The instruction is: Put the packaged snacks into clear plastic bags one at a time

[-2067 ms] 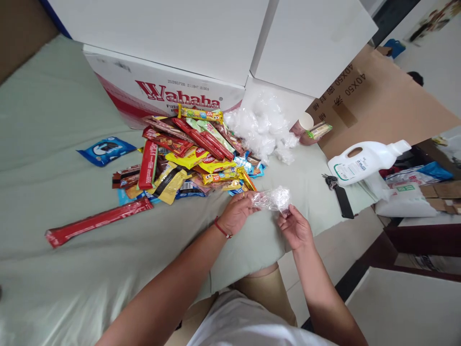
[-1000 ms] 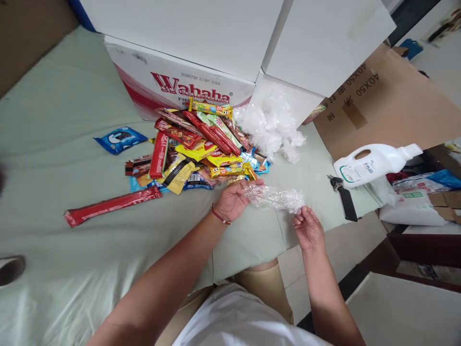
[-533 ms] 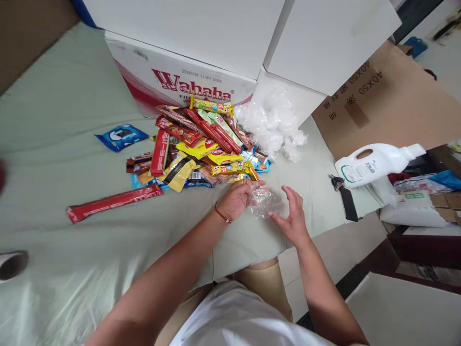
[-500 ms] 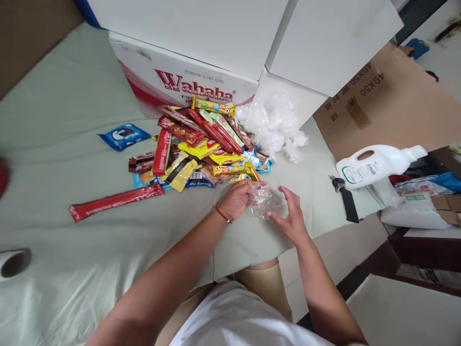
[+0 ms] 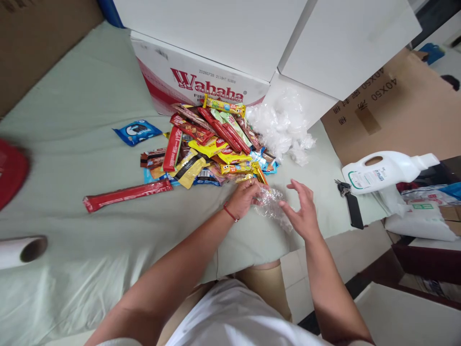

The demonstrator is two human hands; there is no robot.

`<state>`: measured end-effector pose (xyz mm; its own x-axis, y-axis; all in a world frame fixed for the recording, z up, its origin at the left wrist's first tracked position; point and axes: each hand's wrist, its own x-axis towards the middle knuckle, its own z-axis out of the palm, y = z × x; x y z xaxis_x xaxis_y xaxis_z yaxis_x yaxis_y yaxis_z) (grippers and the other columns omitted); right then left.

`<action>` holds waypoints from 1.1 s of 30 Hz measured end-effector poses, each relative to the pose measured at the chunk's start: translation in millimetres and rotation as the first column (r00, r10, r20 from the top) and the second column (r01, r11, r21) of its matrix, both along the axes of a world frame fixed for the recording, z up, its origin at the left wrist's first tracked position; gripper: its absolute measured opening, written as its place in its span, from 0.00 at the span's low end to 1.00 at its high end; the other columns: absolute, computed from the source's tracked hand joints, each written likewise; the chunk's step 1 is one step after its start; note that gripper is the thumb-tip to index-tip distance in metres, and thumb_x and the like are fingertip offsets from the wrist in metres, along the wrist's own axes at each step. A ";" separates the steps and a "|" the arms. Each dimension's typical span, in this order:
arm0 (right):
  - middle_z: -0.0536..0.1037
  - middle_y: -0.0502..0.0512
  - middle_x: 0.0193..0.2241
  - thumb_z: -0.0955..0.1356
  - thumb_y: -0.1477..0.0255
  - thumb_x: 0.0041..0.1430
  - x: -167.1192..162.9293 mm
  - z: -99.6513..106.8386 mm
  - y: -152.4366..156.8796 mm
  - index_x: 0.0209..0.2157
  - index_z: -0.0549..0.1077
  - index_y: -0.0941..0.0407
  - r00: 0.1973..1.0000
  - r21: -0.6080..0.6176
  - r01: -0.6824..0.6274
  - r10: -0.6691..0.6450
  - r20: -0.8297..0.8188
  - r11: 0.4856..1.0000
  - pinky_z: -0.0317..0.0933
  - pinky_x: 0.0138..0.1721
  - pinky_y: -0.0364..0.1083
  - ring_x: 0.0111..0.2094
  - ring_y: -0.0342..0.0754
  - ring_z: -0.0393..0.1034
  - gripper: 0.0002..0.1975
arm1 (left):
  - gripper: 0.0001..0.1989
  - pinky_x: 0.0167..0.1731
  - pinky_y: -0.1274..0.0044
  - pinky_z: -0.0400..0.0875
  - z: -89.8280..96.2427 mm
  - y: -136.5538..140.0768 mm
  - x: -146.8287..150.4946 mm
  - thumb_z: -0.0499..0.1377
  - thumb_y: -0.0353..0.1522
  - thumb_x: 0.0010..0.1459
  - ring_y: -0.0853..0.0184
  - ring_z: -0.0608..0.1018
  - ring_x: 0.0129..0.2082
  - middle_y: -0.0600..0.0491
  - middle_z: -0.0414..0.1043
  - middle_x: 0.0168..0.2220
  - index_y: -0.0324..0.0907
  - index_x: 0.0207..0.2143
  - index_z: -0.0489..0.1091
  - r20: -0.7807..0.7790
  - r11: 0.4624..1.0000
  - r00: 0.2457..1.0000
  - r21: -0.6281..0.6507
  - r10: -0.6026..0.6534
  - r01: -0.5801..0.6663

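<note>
Beside snack pile (image 5: 211, 146): left hand (image 5: 247, 196) pinches crumpled clear plastic film (image 5: 271, 204).
Right hand (image 5: 301, 207): spread wide, no hold I can see.
Clear plastic film: looks thin; I'd tug gently.

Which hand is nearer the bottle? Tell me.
Right. The right hand is apart from the bottle, with keys between; the left hand, pinching the film, is farther off, beside the snacks.

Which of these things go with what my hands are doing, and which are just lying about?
With the hands:
- clear plastic, held in the left hand; the right hand is open beside it
- snack packets and crumpled plastic heap, probably

Lying about, it seems:
- white bottle
- keys
- flat black object
- brown cardboard
</note>
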<state>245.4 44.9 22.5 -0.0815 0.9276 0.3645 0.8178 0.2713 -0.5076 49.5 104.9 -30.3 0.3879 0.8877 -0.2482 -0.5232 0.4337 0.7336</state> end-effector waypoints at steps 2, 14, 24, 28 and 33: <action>0.81 0.56 0.41 0.71 0.63 0.66 -11.5 4.0 9.7 0.50 0.79 0.50 0.994 -0.005 -0.105 0.105 0.018 0.994 0.66 0.56 0.59 0.55 0.57 0.69 0.12 | 0.16 0.20 0.81 0.70 -1.0 -0.7 0.8 0.65 0.41 0.45 0.71 0.76 0.27 0.51 0.79 0.36 0.43 0.25 0.61 -0.014 1.000 1.000 0.021 0.013 -0.013; 0.78 0.53 0.35 0.70 0.83 0.61 5.3 12.1 -84.6 0.46 0.80 0.47 0.966 0.274 -0.226 0.179 0.186 0.935 0.69 0.47 0.56 0.47 0.55 0.69 0.18 | 0.20 0.32 0.78 0.77 19.1 -27.2 -28.4 0.70 0.37 0.43 0.69 0.80 0.30 0.60 0.69 0.25 0.43 0.24 0.59 0.030 0.918 0.918 -0.025 0.396 -0.396; 0.79 0.58 0.48 0.66 0.72 0.64 9.4 -62.3 -112.2 0.43 0.79 0.50 0.852 -0.232 -0.010 -0.114 -0.511 0.973 0.70 0.52 0.59 0.52 0.55 0.73 0.11 | 0.10 0.62 0.61 0.72 5.4 -169.4 -99.3 0.68 0.29 0.44 0.53 0.78 0.56 0.48 0.80 0.44 0.42 0.20 0.68 -0.183 0.883 0.870 -0.020 0.457 -0.468; 0.80 0.60 0.51 0.74 0.59 0.59 -16.2 -57.2 -87.4 0.56 0.73 0.51 0.521 -0.499 -0.170 -0.352 -0.778 0.850 0.73 0.49 0.54 0.51 0.55 0.76 0.25 | 0.12 0.63 0.56 0.71 16.0 -193.4 -98.6 0.64 0.30 0.55 0.52 0.75 0.60 0.48 0.79 0.48 0.44 0.21 0.67 -0.326 0.866 0.817 0.342 0.475 -0.366; 0.78 0.48 0.29 0.78 0.61 0.48 -56.1 -56.4 -53.9 0.41 0.76 0.53 0.488 -0.520 -0.156 -0.392 -0.780 0.840 0.73 0.36 0.46 0.30 0.45 0.73 0.20 | 0.10 0.53 0.61 0.80 24.2 -210.4 -92.0 0.60 0.27 0.58 0.52 0.80 0.55 0.44 0.74 0.61 0.45 0.24 0.69 -0.561 0.673 0.683 0.727 0.467 0.137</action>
<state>189.3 -9.0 -33.9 0.1285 0.9478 -0.2917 -0.0789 -0.2834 -0.9557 -42.5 -105.5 -6.1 0.2086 0.9209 0.3291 0.2280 -0.3731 0.8994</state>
